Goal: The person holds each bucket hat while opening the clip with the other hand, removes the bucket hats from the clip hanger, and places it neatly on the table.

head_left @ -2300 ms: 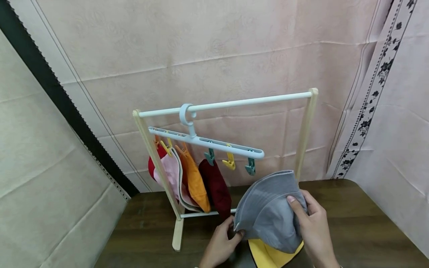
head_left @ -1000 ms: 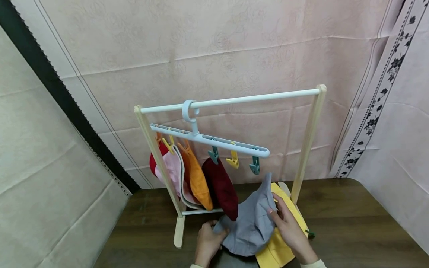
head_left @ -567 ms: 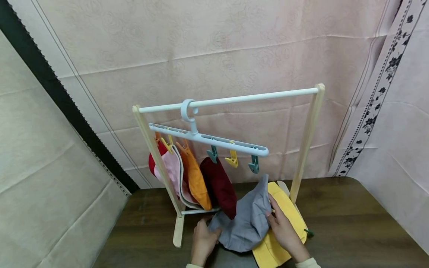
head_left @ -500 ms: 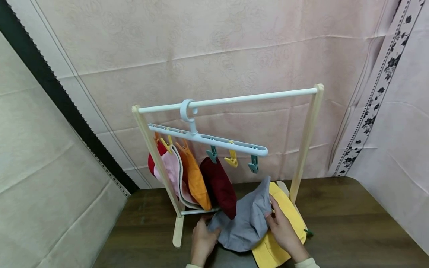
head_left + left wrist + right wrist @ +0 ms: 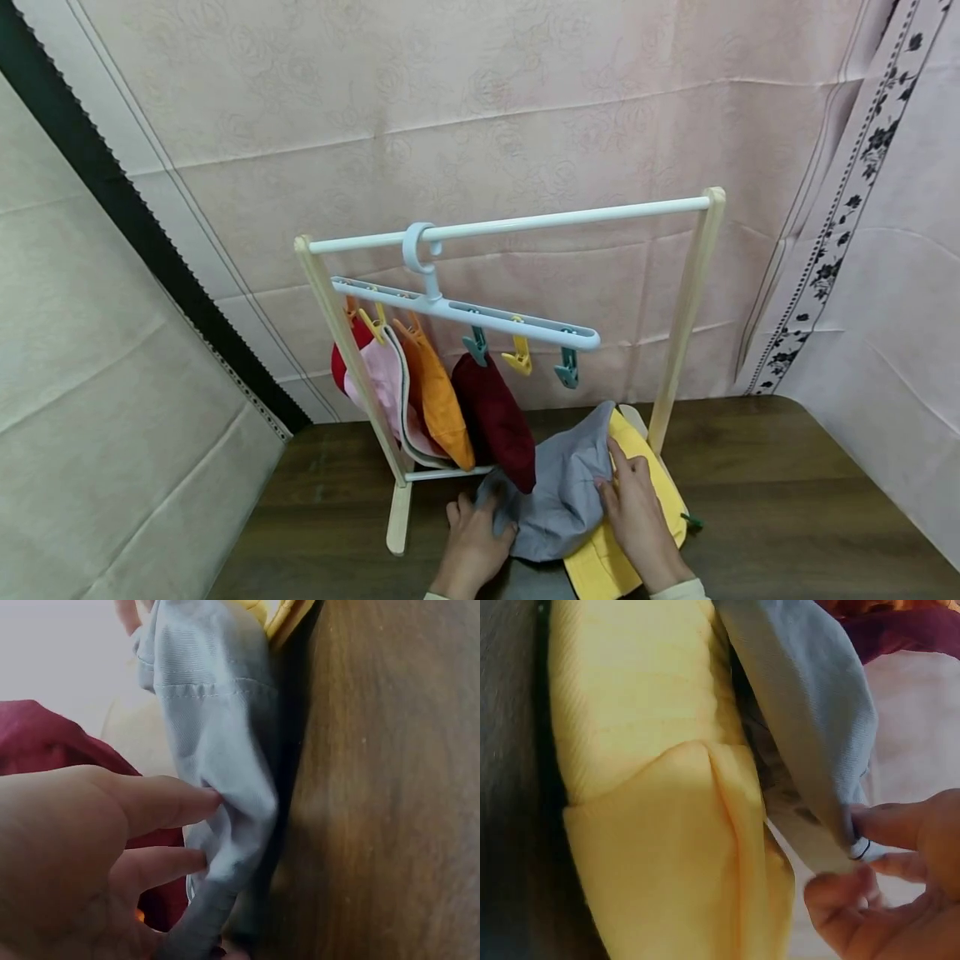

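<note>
A crumpled grey bucket hat [image 5: 562, 500] lies low between both hands, in front of the rack, overlapping a yellow hat [image 5: 603, 558]. My left hand [image 5: 477, 542] holds the grey hat's left edge; the left wrist view shows its fingers [image 5: 169, 802] against the folded cloth. On the opposite side my right hand [image 5: 641, 517] pinches the brim, its thumb and fingers at the edge in the right wrist view. Above them a light blue clip hanger [image 5: 465, 312] hangs from the rack's rod. Its green clip [image 5: 567, 367] and yellow clip [image 5: 517, 357] at the right hold nothing.
Red, pink [image 5: 382, 379], orange [image 5: 435, 408] and dark red [image 5: 495, 421] cloth hats hang from the hanger's left and middle clips. The rack's wooden posts [image 5: 686, 321] stand on a dark wooden table [image 5: 787, 500]. Pale cloth walls [image 5: 480, 125] surround it.
The grey hat has come down from in front of the right clips and changed its lie, baring more yellow hat. Most recently, the left hand shifted slightly right and its fingers spread.
</note>
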The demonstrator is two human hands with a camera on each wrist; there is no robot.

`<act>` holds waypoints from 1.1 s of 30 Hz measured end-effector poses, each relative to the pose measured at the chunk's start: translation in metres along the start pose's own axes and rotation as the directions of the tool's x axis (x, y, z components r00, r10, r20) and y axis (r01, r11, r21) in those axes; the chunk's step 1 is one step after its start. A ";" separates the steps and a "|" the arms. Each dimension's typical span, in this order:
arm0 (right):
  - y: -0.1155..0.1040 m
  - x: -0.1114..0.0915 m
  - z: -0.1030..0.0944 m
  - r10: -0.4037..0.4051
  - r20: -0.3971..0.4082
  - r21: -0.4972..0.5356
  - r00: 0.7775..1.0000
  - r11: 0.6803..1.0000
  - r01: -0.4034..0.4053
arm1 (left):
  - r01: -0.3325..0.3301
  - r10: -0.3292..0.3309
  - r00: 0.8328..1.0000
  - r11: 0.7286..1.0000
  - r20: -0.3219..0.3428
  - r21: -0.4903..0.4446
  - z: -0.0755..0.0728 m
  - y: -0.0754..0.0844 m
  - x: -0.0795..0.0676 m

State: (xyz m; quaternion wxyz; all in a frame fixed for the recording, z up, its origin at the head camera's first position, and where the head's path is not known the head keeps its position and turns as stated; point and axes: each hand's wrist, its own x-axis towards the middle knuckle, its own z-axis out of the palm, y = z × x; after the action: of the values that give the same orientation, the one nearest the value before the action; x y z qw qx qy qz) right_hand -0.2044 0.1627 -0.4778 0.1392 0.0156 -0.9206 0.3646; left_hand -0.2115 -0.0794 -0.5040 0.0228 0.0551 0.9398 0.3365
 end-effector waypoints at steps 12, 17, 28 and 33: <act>-0.007 0.003 0.004 -0.035 0.144 -0.060 0.989 0.997 0.044 | 0.117 -0.111 0.992 0.985 -0.056 0.124 0.000 0.000 -0.001; 0.002 0.003 0.011 0.005 0.265 -0.104 0.964 0.994 0.024 | 0.139 -0.134 0.990 0.980 -0.045 0.142 0.000 0.001 -0.001; 0.030 0.001 0.024 -0.034 0.323 -0.053 0.946 0.997 0.054 | 0.130 -0.134 0.991 0.984 0.021 0.117 -0.004 0.003 0.000; 0.046 0.003 0.028 -0.111 0.314 0.030 0.943 0.994 0.107 | 0.106 -0.108 0.994 0.992 0.034 0.063 -0.007 0.008 -0.002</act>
State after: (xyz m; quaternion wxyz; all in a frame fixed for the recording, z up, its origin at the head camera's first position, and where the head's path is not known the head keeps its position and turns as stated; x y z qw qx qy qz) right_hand -0.2204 0.1774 -0.5269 0.0102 0.1253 -0.9264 0.3549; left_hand -0.2098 -0.0781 -0.4939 0.0564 0.0115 0.9506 0.3051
